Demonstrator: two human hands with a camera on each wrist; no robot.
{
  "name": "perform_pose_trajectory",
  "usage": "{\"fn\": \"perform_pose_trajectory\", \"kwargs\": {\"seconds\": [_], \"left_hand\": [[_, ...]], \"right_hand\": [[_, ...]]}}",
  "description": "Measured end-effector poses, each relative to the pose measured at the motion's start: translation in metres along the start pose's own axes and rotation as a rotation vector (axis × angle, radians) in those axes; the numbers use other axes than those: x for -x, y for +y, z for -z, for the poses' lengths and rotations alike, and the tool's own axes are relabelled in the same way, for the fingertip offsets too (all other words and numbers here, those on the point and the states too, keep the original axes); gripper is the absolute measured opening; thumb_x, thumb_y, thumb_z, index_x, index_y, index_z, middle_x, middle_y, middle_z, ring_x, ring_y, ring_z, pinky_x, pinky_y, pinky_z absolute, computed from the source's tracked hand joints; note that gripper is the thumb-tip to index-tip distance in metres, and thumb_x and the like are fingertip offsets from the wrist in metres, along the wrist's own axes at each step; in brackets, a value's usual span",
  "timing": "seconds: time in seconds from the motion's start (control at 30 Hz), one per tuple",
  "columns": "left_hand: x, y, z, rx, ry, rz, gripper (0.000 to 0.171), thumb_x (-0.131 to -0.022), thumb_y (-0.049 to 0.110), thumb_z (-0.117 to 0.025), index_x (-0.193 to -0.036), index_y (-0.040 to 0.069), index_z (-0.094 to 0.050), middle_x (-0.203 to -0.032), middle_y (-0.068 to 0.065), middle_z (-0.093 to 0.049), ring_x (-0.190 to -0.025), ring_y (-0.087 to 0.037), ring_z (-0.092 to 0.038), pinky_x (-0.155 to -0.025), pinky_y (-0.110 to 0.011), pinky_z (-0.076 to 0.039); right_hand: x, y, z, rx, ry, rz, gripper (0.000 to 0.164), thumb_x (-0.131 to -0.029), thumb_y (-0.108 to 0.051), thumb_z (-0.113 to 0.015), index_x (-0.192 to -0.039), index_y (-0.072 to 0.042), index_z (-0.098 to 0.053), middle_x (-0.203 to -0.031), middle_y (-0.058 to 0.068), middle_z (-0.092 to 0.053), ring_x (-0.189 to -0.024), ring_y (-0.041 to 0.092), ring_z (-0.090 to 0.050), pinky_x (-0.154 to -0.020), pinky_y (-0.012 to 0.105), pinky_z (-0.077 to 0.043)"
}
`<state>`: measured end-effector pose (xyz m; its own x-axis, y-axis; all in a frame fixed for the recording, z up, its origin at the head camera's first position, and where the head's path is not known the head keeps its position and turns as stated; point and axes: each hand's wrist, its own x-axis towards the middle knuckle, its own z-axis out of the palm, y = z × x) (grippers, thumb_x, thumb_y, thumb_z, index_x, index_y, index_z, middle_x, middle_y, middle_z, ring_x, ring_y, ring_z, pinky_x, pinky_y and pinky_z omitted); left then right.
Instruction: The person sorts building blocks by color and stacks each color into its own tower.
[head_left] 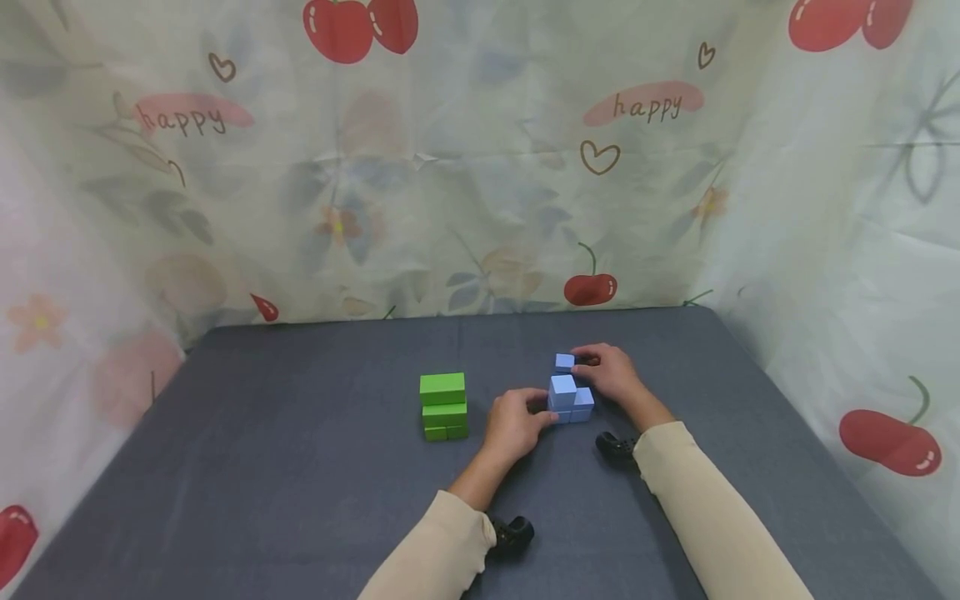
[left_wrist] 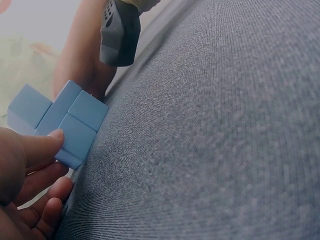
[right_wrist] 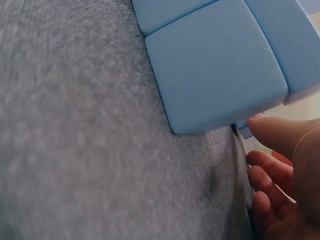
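A small stack of light blue blocks (head_left: 581, 402) stands on the table, with one block set above the lower ones. My left hand (head_left: 513, 427) holds the stack's left side; its thumb lies on the near face in the left wrist view, and the other fingers reach behind. Beyond the stack, my right hand (head_left: 611, 375) pinches a separate small blue block (head_left: 565, 362) between thumb and forefinger. Only a sliver of that block shows past the thumb in the right wrist view, where the blue stack (right_wrist: 220, 70) fills the upper part.
Left of the blue stack stands a stack of green blocks (head_left: 442, 388), close to my left hand. A dark grey cloth covers the table (head_left: 300, 467). Behind and at both sides hangs a printed curtain (head_left: 465, 192). Black wrist devices (head_left: 512, 535) sit below both sleeves.
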<state>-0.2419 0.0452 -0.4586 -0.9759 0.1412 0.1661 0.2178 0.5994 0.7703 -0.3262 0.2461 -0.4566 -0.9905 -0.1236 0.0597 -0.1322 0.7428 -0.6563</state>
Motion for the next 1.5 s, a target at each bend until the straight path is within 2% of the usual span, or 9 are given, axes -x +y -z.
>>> {"fn": "perform_pose_trajectory", "kwargs": {"seconds": [0.43, 0.73, 1.17, 1.5], "left_hand": [[0.001, 0.001, 0.0, 0.009, -0.005, 0.007, 0.034, -0.085, 0.021, -0.077, -0.116, 0.009, -0.072, -0.112, -0.001, -0.07, -0.109, -0.019, -0.062, -0.092, -0.039, -0.048], [0.0, 0.001, 0.0, 0.016, -0.002, 0.013, 0.034, -0.084, 0.021, -0.078, -0.116, 0.009, -0.072, -0.112, -0.001, -0.07, -0.109, -0.02, -0.062, -0.092, -0.039, -0.048], [0.001, 0.002, 0.001, 0.023, 0.003, 0.025, 0.034, -0.084, 0.021, -0.078, -0.115, 0.009, -0.073, -0.112, -0.002, -0.07, -0.109, -0.021, -0.062, -0.092, -0.04, -0.048], [0.002, 0.003, 0.001, 0.023, -0.006, 0.03, 0.034, -0.085, 0.021, -0.077, -0.117, 0.01, -0.072, -0.113, -0.002, -0.07, -0.109, -0.02, -0.062, -0.091, -0.039, -0.048]], "right_hand": [[0.015, 0.004, 0.008, -0.109, 0.055, 0.033, 0.035, -0.095, -0.014, -0.065, -0.127, 0.0, -0.061, -0.123, 0.02, -0.062, -0.114, 0.035, -0.055, -0.098, 0.051, -0.043], [0.035, 0.003, 0.019, -0.17, 0.085, 0.055, 0.036, -0.095, -0.014, -0.065, -0.128, 0.001, -0.06, -0.123, 0.02, -0.062, -0.113, 0.035, -0.056, -0.096, 0.051, -0.043], [0.074, 0.0, 0.03, -0.216, 0.014, 0.097, 0.039, -0.095, -0.024, -0.066, -0.13, -0.007, -0.061, -0.125, 0.013, -0.062, -0.112, 0.03, -0.055, -0.094, 0.049, -0.044], [0.083, -0.002, 0.024, -0.236, -0.013, 0.127, 0.037, -0.095, -0.02, -0.065, -0.129, -0.006, -0.062, -0.128, 0.013, -0.062, -0.117, 0.032, -0.054, -0.097, 0.052, -0.042]]}}
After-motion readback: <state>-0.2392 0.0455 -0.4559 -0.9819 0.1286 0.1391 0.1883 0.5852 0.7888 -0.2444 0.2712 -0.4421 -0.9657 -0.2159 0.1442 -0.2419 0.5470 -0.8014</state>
